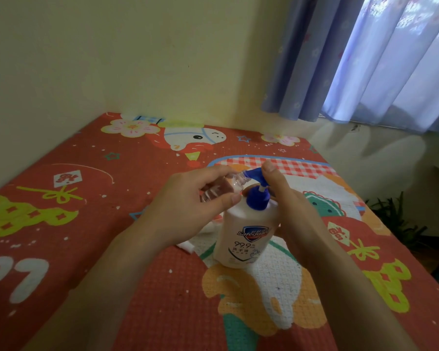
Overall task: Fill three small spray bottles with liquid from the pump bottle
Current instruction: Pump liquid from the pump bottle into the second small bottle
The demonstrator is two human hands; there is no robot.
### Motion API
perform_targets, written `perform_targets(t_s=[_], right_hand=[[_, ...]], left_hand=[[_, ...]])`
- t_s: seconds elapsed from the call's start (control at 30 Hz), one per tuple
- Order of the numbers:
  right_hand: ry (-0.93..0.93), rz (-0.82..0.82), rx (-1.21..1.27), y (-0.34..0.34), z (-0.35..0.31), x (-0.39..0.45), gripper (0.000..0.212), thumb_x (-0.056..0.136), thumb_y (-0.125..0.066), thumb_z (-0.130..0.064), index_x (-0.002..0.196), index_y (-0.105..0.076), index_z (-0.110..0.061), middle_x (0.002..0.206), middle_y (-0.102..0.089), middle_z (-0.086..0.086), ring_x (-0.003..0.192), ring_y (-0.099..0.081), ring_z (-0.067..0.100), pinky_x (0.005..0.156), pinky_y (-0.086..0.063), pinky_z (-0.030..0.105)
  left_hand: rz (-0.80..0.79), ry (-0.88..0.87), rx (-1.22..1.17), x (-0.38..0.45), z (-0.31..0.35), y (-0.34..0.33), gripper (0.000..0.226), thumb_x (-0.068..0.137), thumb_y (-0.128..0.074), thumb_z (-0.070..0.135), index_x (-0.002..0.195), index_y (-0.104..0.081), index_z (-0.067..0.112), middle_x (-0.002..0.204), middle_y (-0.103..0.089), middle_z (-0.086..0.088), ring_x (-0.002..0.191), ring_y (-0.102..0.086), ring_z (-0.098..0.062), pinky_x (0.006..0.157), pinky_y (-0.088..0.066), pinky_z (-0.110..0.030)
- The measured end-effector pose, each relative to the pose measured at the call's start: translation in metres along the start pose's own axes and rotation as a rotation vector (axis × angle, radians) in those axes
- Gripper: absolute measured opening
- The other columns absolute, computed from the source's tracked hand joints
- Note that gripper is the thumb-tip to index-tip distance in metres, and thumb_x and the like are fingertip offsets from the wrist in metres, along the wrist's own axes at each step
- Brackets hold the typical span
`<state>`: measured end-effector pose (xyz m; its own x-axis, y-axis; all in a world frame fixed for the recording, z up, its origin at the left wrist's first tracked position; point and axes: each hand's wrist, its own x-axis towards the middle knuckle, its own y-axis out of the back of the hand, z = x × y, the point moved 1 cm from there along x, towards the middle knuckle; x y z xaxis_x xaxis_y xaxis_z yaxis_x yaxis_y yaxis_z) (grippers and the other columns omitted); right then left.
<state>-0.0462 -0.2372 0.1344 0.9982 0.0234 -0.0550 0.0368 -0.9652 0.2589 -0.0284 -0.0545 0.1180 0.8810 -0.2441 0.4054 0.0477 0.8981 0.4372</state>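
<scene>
Red cartoon-print mat [91, 224] covers the surface where we see one pump bottle [243, 236] standing upright. Our left hand [188, 206] grips one small clear spray bottle [221, 187], tilted, its mouth at the blue spout [254, 173]. Our right hand [287, 198] clasps the pump bottle, thumb on the pump head. Fingers hide much of the spray bottle.

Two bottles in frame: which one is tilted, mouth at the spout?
The small clear bottle in the left hand, tipped sideways. The white pump bottle stands upright on the mat.
</scene>
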Motion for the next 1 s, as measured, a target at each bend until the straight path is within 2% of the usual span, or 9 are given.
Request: perform_targets(t_s=[0.13, 0.27, 0.4, 0.57, 0.73, 0.9, 1.0], right_hand=[[-0.012, 0.002, 0.026, 0.0017, 0.0038, 0.003, 0.062, 0.053, -0.052, -0.09, 0.088, -0.078, -0.045, 0.105, -0.076, -0.009, 0.102, -0.071, 0.019, 0.1, -0.05, 0.055], [-0.021, 0.005, 0.042, 0.0041, 0.0054, 0.0047, 0.057, 0.059, -0.056, -0.083, 0.093, -0.078, -0.042, 0.103, -0.077, -0.011, 0.101, -0.071, 0.018, 0.1, -0.05, 0.053], [-0.031, -0.006, 0.055, 0.0049, 0.0065, 0.0051, 0.066, 0.06, -0.061, -0.079, 0.102, -0.078, -0.031, 0.105, -0.077, -0.007, 0.1, -0.072, 0.019, 0.1, -0.05, 0.053], [-0.027, 0.034, 0.064, 0.0038, 0.0058, 0.005, 0.039, 0.081, -0.062, -0.06, 0.092, -0.08, -0.027, 0.098, -0.078, -0.006, 0.094, -0.074, 0.019, 0.097, -0.053, 0.052], [-0.02, 0.046, 0.062, 0.0038, 0.0048, 0.0054, 0.03, 0.087, -0.062, -0.051, 0.091, -0.079, -0.027, 0.094, -0.078, -0.007, 0.091, -0.074, 0.017, 0.094, -0.055, 0.049], [0.008, 0.048, 0.035, 0.0028, 0.0046, 0.0031, 0.038, 0.082, -0.061, -0.057, 0.096, -0.079, -0.026, 0.093, -0.078, -0.008, 0.087, -0.074, 0.013, 0.089, -0.057, 0.042], [0.023, 0.037, 0.018, 0.0019, 0.0057, 0.0006, 0.051, 0.071, -0.054, -0.068, 0.092, -0.079, -0.029, 0.088, -0.078, -0.013, 0.079, -0.073, 0.005, 0.077, -0.055, 0.033]], left_hand=[[0.007, 0.007, -0.013, 0.0004, -0.0016, -0.0006, 0.031, 0.087, -0.076, 0.029, 0.115, -0.069, 0.04, 0.1, -0.074, 0.015, 0.096, -0.069, -0.007, 0.088, -0.056, -0.044], [-0.002, 0.019, -0.012, 0.0008, -0.002, -0.001, 0.031, 0.086, -0.076, 0.031, 0.11, -0.067, 0.049, 0.101, -0.073, 0.017, 0.097, -0.069, -0.004, 0.089, -0.056, -0.042], [-0.018, 0.046, -0.006, 0.0003, -0.0037, -0.0017, 0.034, 0.086, -0.076, 0.031, 0.118, -0.067, 0.039, 0.104, -0.073, 0.013, 0.1, -0.068, -0.004, 0.092, -0.055, -0.042], [-0.045, 0.052, 0.024, 0.0, -0.0045, -0.001, 0.034, 0.088, -0.074, 0.031, 0.121, -0.068, 0.036, 0.104, -0.073, 0.012, 0.099, -0.067, -0.004, 0.09, -0.055, -0.039], [-0.052, 0.057, 0.049, -0.0004, -0.0047, 0.0006, 0.036, 0.088, -0.074, 0.031, 0.122, -0.067, 0.036, 0.107, -0.072, 0.016, 0.102, -0.065, 0.0, 0.093, -0.054, -0.037], [-0.052, 0.063, 0.031, -0.0005, -0.0042, 0.0004, 0.035, 0.088, -0.074, 0.031, 0.121, -0.067, 0.039, 0.108, -0.072, 0.017, 0.102, -0.065, 0.001, 0.093, -0.054, -0.036], [-0.05, 0.049, 0.021, -0.0005, -0.0034, -0.0002, 0.033, 0.088, -0.074, 0.031, 0.119, -0.067, 0.039, 0.105, -0.072, 0.016, 0.099, -0.066, -0.002, 0.091, -0.055, -0.039]])
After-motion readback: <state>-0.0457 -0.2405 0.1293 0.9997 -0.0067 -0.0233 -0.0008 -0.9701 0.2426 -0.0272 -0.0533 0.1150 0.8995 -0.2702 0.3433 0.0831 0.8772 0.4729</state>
